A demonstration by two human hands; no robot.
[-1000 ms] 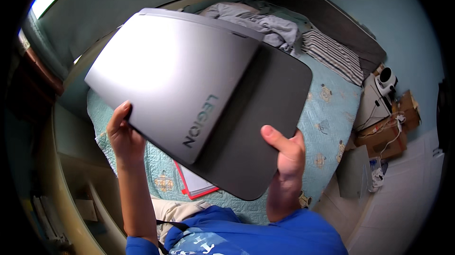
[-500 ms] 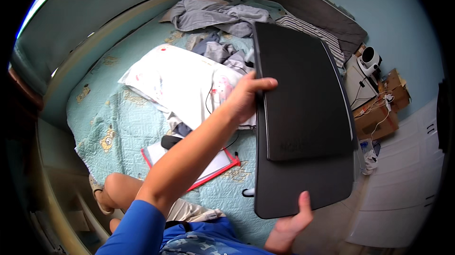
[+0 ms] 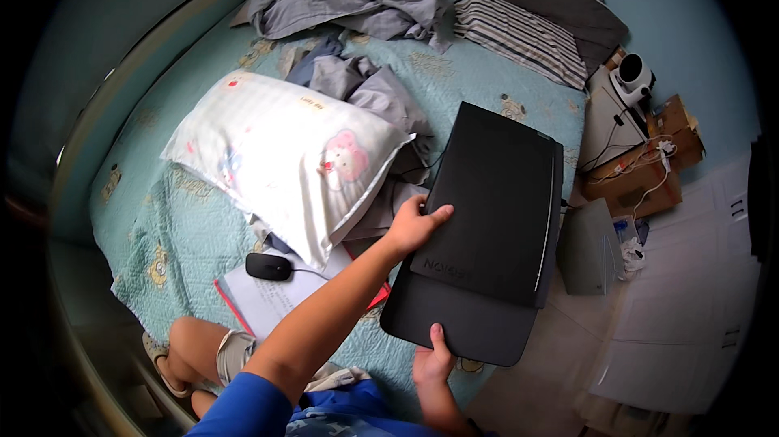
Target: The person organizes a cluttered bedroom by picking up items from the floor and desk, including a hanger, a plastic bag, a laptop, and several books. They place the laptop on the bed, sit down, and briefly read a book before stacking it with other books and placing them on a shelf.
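Observation:
A closed dark grey laptop (image 3: pixel 495 202) lies on a larger dark flat board (image 3: pixel 462 330), both held low over the right side of the bed (image 3: pixel 162 218). My left hand (image 3: pixel 414 226) reaches across from the lower left and grips the laptop's left edge, thumb on top. At the board's near edge, my right hand (image 3: pixel 434 360) holds on with the thumb pressed on its top. The laptop's far end points toward the striped pillow (image 3: pixel 519 31).
A white cartoon-print pillow (image 3: pixel 276 153) lies mid-bed with grey clothes (image 3: pixel 357 7) behind it. A black mouse (image 3: pixel 268 266) rests on papers in a red folder (image 3: pixel 264 299). Right of the bed are a white device (image 3: pixel 633 76), cardboard box (image 3: pixel 649 189) and grey panel (image 3: pixel 588 246).
The laptop and board came down from a raised, tilted hold to lie nearly flat over the bed's right side. My left hand slid to the laptop's left edge; the view tipped downward.

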